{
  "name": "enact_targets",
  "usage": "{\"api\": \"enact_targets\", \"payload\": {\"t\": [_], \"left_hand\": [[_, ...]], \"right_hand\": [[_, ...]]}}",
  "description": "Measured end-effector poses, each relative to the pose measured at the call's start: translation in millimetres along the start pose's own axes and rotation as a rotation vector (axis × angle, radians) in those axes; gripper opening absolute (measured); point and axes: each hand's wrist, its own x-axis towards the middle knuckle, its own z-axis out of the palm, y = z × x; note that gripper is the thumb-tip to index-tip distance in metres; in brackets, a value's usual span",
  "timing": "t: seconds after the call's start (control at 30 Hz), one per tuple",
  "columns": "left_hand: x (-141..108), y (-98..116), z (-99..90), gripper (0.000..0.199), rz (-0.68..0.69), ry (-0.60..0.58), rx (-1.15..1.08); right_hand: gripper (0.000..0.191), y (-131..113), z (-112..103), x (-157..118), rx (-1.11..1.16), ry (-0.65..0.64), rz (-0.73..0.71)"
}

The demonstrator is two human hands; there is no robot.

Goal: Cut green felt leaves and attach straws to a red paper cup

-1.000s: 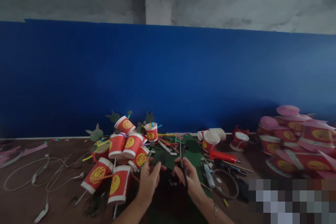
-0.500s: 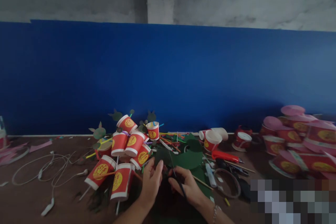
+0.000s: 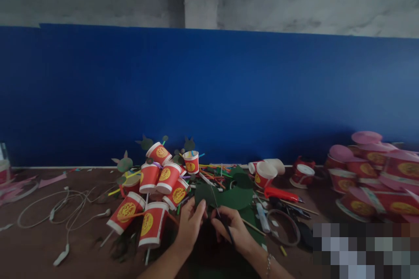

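Observation:
My left hand (image 3: 192, 221) pinches a dark green piece of paper (image 3: 204, 194) between thumb and fingers, with the rounded piece standing up above the fingertips. In my right hand (image 3: 231, 225) is a pair of dark scissors (image 3: 225, 223), its blades pointing up and to the left at the edge of the paper. Just behind lies a larger dark green sheet (image 3: 238, 196) with curved cut edges. To the left of my hands, several red paper cups (image 3: 153, 224) with yellow emblems stand or lean in a cluster, some with straws or sticks attached.
Coloured straws (image 3: 219, 176) lie behind my hands. On the right are a glue tube (image 3: 262, 217), a red tool (image 3: 283, 194), a roll of tape (image 3: 296, 233) and pink-trimmed cups (image 3: 363, 168). White earphones (image 3: 68, 226) lie tangled at left. A blue wall panel (image 3: 209, 96) stands behind the table.
The green paper in my left hand has shifted slightly, and the scissors have tilted a little more upright against it. The rest of the table looks the same.

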Motion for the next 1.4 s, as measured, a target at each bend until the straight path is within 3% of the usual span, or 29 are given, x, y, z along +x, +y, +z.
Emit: {"api": "enact_targets", "payload": {"t": [0.37,1.4], "left_hand": [[3.0,-6.5,-0.8,0.034,0.027,-0.037,-0.015],[1.5,4.1,2.4,0.030,-0.033,-0.149,-0.101]], "right_hand": [[0.035,-3.8,-0.3,0.9,0.004,0.020,0.030],[0.036,-1.6,-2.2,2.2,0.038,0.024,-0.001]]}}
